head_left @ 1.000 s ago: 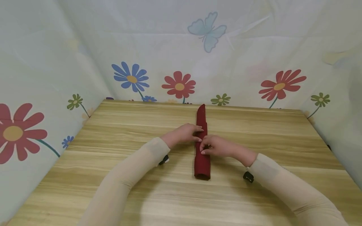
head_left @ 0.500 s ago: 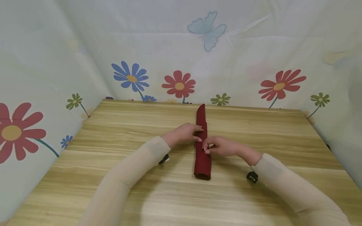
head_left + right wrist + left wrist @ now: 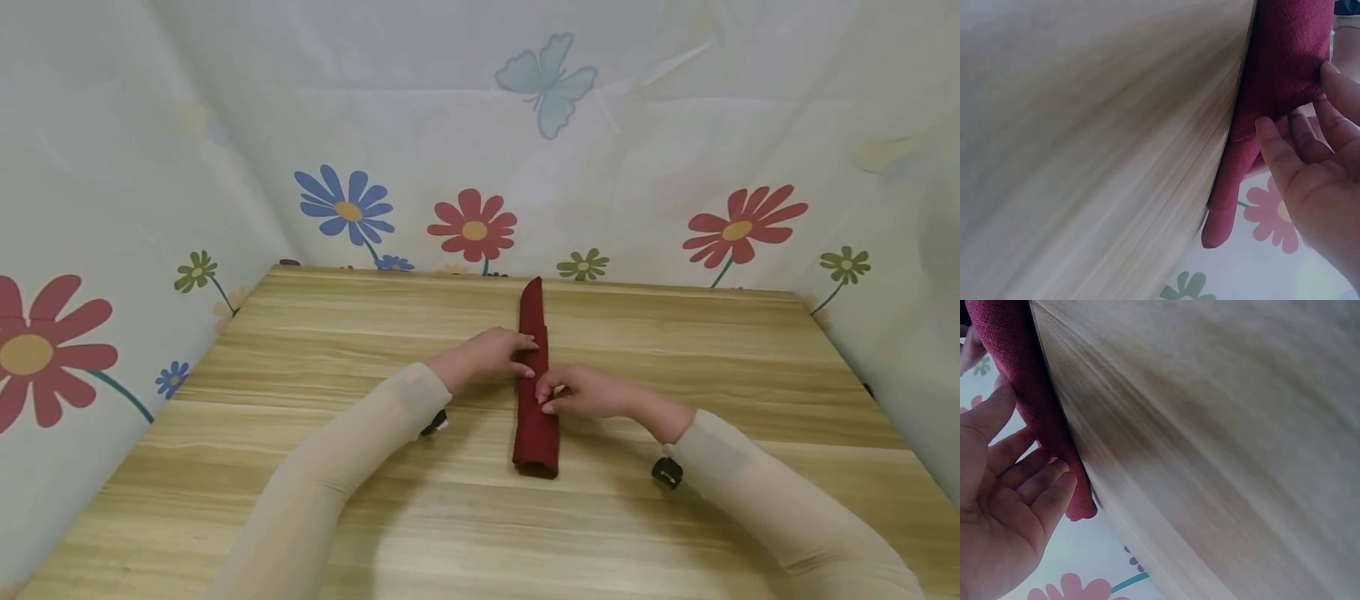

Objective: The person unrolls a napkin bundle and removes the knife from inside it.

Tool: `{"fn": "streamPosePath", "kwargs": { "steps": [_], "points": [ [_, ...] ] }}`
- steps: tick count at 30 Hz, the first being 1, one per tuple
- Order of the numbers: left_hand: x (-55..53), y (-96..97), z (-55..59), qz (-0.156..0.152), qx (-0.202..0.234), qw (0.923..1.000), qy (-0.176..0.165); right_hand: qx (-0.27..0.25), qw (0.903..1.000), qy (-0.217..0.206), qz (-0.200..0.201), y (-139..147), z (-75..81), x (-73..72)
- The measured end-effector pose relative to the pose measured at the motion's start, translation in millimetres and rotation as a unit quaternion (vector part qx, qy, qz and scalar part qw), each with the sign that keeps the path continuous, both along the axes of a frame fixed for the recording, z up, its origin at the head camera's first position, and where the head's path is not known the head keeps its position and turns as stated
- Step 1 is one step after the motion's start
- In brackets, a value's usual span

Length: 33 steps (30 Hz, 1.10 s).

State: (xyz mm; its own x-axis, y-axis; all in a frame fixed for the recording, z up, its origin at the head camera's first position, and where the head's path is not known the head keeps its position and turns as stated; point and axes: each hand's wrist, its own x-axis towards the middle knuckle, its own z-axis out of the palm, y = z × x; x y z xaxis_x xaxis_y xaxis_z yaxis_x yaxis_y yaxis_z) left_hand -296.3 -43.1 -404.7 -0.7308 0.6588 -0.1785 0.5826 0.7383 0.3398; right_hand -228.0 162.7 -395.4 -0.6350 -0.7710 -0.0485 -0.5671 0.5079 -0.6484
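Note:
A dark red cloth (image 3: 536,442), rolled into a long narrow tube, lies lengthwise on the wooden table. Its near end shows a hollow opening, while the far end tapers to a point. From the left, my left hand (image 3: 495,352) rests on the middle of the roll, fingers spread loosely and thumb apart. My right hand (image 3: 588,390) is just nearer to me on the right side, its thumb and curled fingers together at the cloth's upper layer. In the right wrist view those fingertips meet the red cloth (image 3: 1291,56) near a slanting edge of its outer layer.
The wood-grained table (image 3: 712,350) reaches back to a white curtain (image 3: 637,150) printed with flowers and a butterfly. The same curtain material stands along both sides. A black wrist device (image 3: 667,472) hangs under the right sleeve.
My right hand has shifted slightly right, its fingertips moving from the middle of the roll toward its right side. The left hand keeps its place and the roll lies nearly as before.

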Motion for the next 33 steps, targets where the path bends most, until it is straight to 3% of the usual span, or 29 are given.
{"fn": "streamPosePath", "kwargs": {
  "steps": [19, 33],
  "points": [
    [1.3, -1.4, -0.1, 0.006, 0.003, 0.9998, -0.016, 0.024, 0.9986, -0.034, -0.033, 11.7, 4.7, 7.2],
    [2.9, -1.5, 2.5, 0.005, 0.007, 0.9999, -0.011, 0.029, 0.9991, -0.029, -0.01, 30.2, 7.9, 15.8]
  ]
}}
